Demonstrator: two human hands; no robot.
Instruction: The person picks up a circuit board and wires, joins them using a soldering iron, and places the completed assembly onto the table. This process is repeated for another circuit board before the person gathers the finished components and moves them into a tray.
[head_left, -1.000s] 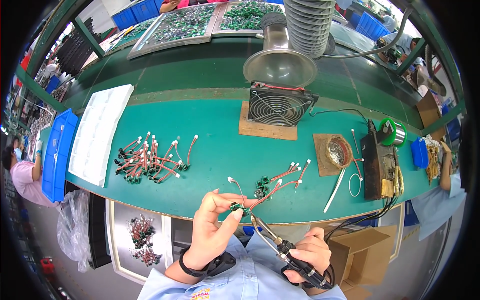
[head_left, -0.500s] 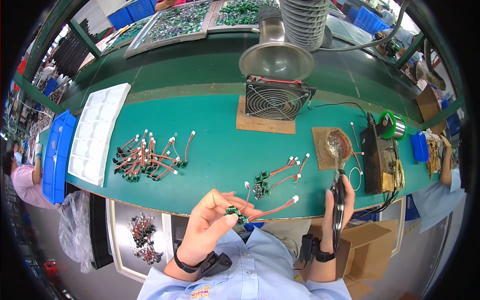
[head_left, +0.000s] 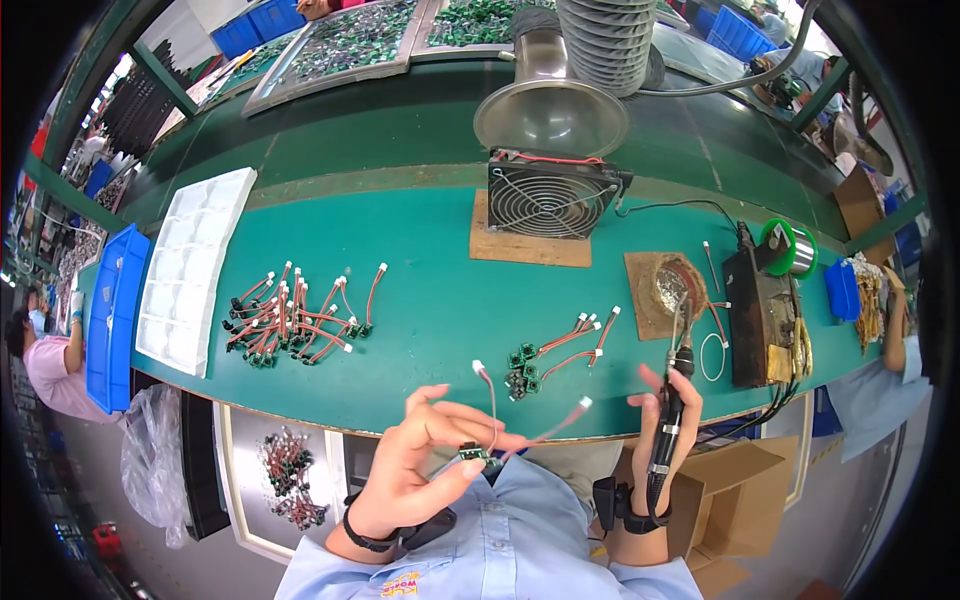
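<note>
My left hand (head_left: 415, 465), over the table's front edge, is closed on a small green circuit board (head_left: 472, 453) pinched by the thumb. Thin wires with white connectors rise from there; whether there is a second board is unclear. My right hand (head_left: 686, 400) grips a black soldering iron (head_left: 663, 440), its fingers partly spread. The iron points away from me, its tip over a round tin (head_left: 664, 284) of solder residue on a brown board (head_left: 643, 318). Between the hands, a small group of wired circuit boards (head_left: 523, 372) lies on the green mat.
A larger pile of wired boards (head_left: 290, 325) lies left, beside a white tray (head_left: 190, 270) and a blue bin (head_left: 115, 310). A fan (head_left: 550, 200) stands under an extraction hood (head_left: 550, 118). At right are a black soldering station (head_left: 750, 320) and a solder spool (head_left: 800, 250).
The soldering iron has turned in my right hand, its body now swung more into view. My left hand has rolled the board slightly, and the wires have swung.
</note>
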